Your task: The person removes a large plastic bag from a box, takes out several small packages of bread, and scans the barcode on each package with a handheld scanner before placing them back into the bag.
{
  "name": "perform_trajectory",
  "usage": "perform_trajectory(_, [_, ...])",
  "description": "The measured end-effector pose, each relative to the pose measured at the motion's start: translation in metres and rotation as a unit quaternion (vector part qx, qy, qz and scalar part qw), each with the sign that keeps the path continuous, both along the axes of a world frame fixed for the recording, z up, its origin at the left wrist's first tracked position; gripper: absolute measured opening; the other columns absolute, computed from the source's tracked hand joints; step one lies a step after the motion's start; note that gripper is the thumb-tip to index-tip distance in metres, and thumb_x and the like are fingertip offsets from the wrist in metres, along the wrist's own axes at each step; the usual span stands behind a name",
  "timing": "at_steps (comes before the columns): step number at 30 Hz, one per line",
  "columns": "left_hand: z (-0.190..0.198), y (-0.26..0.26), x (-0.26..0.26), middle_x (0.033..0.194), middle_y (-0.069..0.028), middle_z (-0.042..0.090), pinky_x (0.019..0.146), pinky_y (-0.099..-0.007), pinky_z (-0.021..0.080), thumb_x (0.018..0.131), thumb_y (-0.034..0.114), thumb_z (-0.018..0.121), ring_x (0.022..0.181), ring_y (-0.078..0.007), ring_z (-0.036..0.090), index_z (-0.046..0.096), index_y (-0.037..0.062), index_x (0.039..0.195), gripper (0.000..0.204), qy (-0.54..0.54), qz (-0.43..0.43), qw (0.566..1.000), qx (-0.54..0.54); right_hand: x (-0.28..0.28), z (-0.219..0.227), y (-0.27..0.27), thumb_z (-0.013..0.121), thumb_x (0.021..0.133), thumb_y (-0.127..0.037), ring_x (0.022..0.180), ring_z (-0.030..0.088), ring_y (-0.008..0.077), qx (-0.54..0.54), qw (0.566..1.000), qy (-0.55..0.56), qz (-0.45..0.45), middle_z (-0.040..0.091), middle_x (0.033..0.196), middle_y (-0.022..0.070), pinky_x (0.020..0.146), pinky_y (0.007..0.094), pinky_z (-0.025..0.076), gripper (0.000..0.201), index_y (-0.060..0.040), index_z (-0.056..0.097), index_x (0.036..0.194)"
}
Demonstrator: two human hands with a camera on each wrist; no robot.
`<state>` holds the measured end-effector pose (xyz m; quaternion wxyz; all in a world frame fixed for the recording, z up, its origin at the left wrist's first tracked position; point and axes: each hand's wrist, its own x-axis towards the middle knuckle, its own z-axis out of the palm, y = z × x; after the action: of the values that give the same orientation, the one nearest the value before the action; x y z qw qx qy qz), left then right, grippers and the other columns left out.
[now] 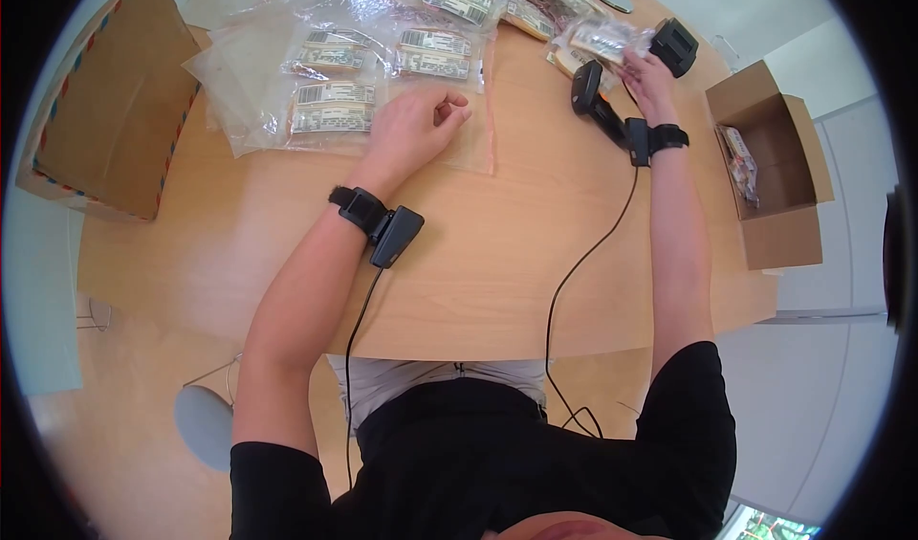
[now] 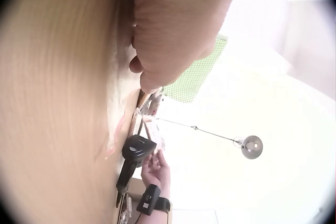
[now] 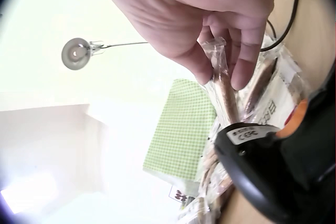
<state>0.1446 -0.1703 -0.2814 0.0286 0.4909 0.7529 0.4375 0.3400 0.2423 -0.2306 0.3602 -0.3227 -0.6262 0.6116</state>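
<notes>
In the head view my right hand (image 1: 652,83) reaches to the far right of the table and pinches the end of a clear plastic packet (image 3: 226,95). The right wrist view shows something brown inside that packet, held between thumb and fingers. Just in front of it stands a black barcode scanner (image 1: 595,100), which overlaps the packet's lower end in the right wrist view. My left hand (image 1: 416,129) rests with loosely curled fingers over a large clear plastic bag (image 1: 273,124). Several packets with barcode labels (image 1: 333,107) lie at that bag, left of and beyond the hand.
More packets (image 1: 459,0) are heaped at the table's far edge. A black cradle-like device (image 1: 674,47) stands right of my right hand. An open cardboard box (image 1: 794,157) holds some packets at the right; a box with a striped edge (image 1: 105,90) stands left. Cables trail from both wrists.
</notes>
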Motion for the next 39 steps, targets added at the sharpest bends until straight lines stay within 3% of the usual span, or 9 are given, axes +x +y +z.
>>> perform_trajectory(5, [0.003,0.001,0.000,0.089,-0.0017,0.071,0.069,-0.0332,0.052,0.097,0.033,0.074,0.072,-0.0157,0.061,0.074,0.0117,0.123,0.033,-0.031,-0.001,0.999,0.028,0.012,0.038,-0.047,0.078,0.099,-0.016,0.094,0.070,0.0143,0.019,0.990,0.141,0.024,0.069,0.102,0.0035,0.087,0.0338,0.062,0.028,0.0003,0.065,0.117])
perform_trajectory(12, [0.013,-0.001,0.007,0.118,-0.0043,0.074,0.074,-0.0343,0.055,0.090,0.037,0.085,0.086,-0.0185,0.065,0.043,0.0210,0.163,0.085,-0.064,-0.045,0.987,0.141,-0.013,0.029,-0.156,0.080,0.097,-0.018,0.088,0.071,0.0117,0.035,0.981,0.028,0.187,0.074,0.104,0.0040,0.079,0.0277,0.062,0.030,-0.0020,0.067,0.119])
perform_trajectory(18, [0.018,-0.001,0.004,0.151,-0.0098,0.062,0.075,-0.0267,0.055,0.089,0.013,0.086,0.101,-0.0138,0.066,0.045,0.0123,0.163,0.084,-0.025,-0.099,0.989,0.104,-0.025,0.007,-0.185,0.082,0.096,-0.023,0.089,0.071,0.0084,0.039,0.961,-0.033,0.270,0.076,0.109,0.0024,0.081,0.0259,0.060,0.039,-0.0034,0.068,0.127])
perform_trajectory(23, [0.016,0.003,0.007,0.152,-0.0100,0.062,0.074,-0.0247,0.055,0.091,0.007,0.082,0.100,-0.0124,0.067,0.047,0.0121,0.161,0.080,-0.076,-0.070,0.987,0.121,-0.004,0.047,-0.184,0.081,0.097,-0.030,0.096,0.072,0.0110,0.093,0.964,-0.076,0.236,0.076,0.108,0.0049,0.086,0.0272,0.058,0.042,-0.0032,0.069,0.127])
perform_trajectory(26, [0.013,0.004,0.006,0.148,-0.0101,0.063,0.072,-0.0256,0.055,0.090,0.004,0.082,0.090,-0.0118,0.065,0.047,0.0121,0.161,0.080,-0.087,-0.038,0.989,0.116,0.011,0.045,-0.136,0.081,0.097,-0.030,0.104,0.071,0.0129,0.268,0.948,-0.075,0.153,0.076,0.111,0.0053,0.091,0.0282,0.056,0.046,-0.0024,0.068,0.131])
perform_trajectory(27, [0.012,0.005,0.005,0.146,-0.0104,0.063,0.072,-0.0263,0.055,0.089,0.002,0.082,0.086,-0.0120,0.064,0.047,0.0122,0.161,0.081,-0.091,-0.028,0.989,0.112,0.023,0.048,-0.124,0.083,0.094,-0.027,0.116,0.067,0.0176,0.263,0.945,-0.137,0.137,0.072,0.126,0.0086,0.102,0.0318,0.053,0.054,-0.0004,0.066,0.137])
perform_trajectory(30, [0.007,0.007,0.001,0.146,-0.0116,0.063,0.073,-0.0271,0.055,0.090,0.002,0.081,0.082,-0.0122,0.065,0.045,0.0112,0.162,0.081,-0.116,-0.019,0.988,0.097,0.046,0.029,-0.099,0.088,0.086,-0.025,0.121,0.065,0.0233,0.332,0.906,-0.243,0.105,0.070,0.130,0.0112,0.106,0.0365,0.052,0.064,0.0003,0.064,0.140])
perform_trajectory(33, [-0.002,0.011,-0.002,0.142,-0.0131,0.065,0.073,-0.0274,0.055,0.090,0.003,0.081,0.080,-0.0121,0.064,0.042,0.0104,0.163,0.083,-0.137,-0.036,0.982,0.122,0.055,0.016,-0.097,0.089,0.079,-0.020,0.126,0.063,0.0265,0.289,0.889,-0.333,0.120,0.069,0.134,0.0139,0.108,0.0385,0.050,0.072,-0.0003,0.062,0.143])
perform_trajectory(39, [-0.004,0.010,-0.005,0.123,-0.0138,0.069,0.070,-0.0293,0.055,0.090,0.008,0.082,0.077,-0.0137,0.063,0.035,0.0097,0.165,0.088,-0.113,-0.019,0.988,0.107,0.042,0.001,-0.090,0.086,0.075,-0.015,0.113,0.066,0.0279,0.373,0.849,-0.345,0.143,0.070,0.124,0.0151,0.103,0.0362,0.052,0.066,-0.0005,0.066,0.137])
